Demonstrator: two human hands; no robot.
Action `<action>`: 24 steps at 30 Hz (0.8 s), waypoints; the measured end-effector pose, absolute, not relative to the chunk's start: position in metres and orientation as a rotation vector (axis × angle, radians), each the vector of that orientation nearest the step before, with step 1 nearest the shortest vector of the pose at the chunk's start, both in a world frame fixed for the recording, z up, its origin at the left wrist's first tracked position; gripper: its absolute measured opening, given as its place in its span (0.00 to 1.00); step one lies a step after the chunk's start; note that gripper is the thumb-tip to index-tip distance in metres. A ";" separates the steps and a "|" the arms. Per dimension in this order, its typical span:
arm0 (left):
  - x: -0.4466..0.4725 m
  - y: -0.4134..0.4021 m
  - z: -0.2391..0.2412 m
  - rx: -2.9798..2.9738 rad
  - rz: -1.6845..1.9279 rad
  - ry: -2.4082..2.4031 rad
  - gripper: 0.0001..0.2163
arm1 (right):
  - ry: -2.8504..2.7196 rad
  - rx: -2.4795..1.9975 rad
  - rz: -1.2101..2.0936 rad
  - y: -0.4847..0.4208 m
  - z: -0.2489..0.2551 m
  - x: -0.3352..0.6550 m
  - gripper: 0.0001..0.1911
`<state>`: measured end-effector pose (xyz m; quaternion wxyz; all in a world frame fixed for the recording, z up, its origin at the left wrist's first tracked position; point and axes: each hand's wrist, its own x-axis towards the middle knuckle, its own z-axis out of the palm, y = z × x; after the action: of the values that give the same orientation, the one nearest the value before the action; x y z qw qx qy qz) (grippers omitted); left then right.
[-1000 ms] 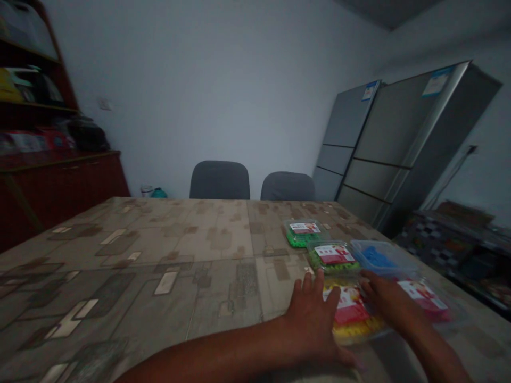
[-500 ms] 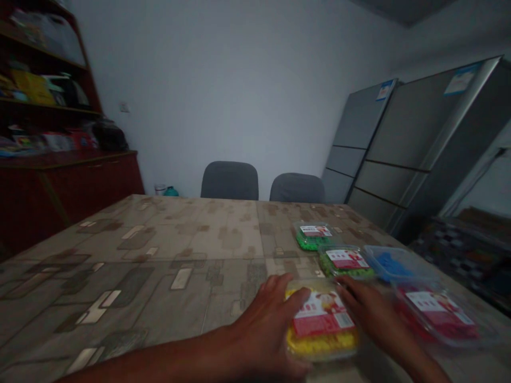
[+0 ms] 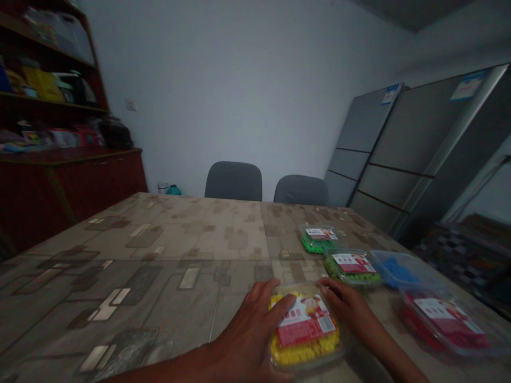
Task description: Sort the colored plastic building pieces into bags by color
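Observation:
A clear plastic box of yellow pieces (image 3: 305, 348), with a red and white label on its lid, is on the near right part of the table. My left hand (image 3: 255, 324) grips its left side, the thumb lying over the lid. At the right far corner my right hand (image 3: 349, 308) holds the box, fingers curled at the rim. Just beyond it are a box of light green pieces (image 3: 353, 266) and one of bright green pieces (image 3: 319, 241). To the right stand an unlabelled box with blue pieces (image 3: 399, 270) and a labelled box of red pieces (image 3: 443, 322).
A patterned cloth covers the table (image 3: 159, 276). Two grey chairs (image 3: 233, 181) stand behind its far edge. A dark red cabinet with shelves (image 3: 91, 178) is at left, and a grey refrigerator (image 3: 411, 149) at right.
Both hands have moved left with the yellow box, away from the red one. The other boxes keep their places on the table; the view has shifted slightly.

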<state>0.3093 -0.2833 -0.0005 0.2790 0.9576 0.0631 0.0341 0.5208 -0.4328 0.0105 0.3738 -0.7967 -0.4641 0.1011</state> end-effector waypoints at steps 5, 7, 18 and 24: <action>0.322 -0.292 0.004 2.560 0.055 0.169 0.50 | -1.128 -2.069 0.224 -0.443 0.011 0.531 0.22; 0.322 -0.292 0.003 2.558 0.075 0.151 0.49 | -1.151 -2.075 0.237 -0.444 0.012 0.531 0.22; 0.293 -0.278 -0.020 2.546 0.227 0.130 0.48 | -1.258 -2.018 0.308 -0.427 -0.005 0.515 0.21; 0.306 -0.286 -0.014 2.546 0.179 0.133 0.50 | -1.236 -2.061 0.284 -0.434 -0.003 0.527 0.23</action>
<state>0.3059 -0.2862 -0.0137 0.2889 0.9537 0.0497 0.0672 0.5267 -0.4344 -0.0034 0.3531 -0.7969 -0.4778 0.1098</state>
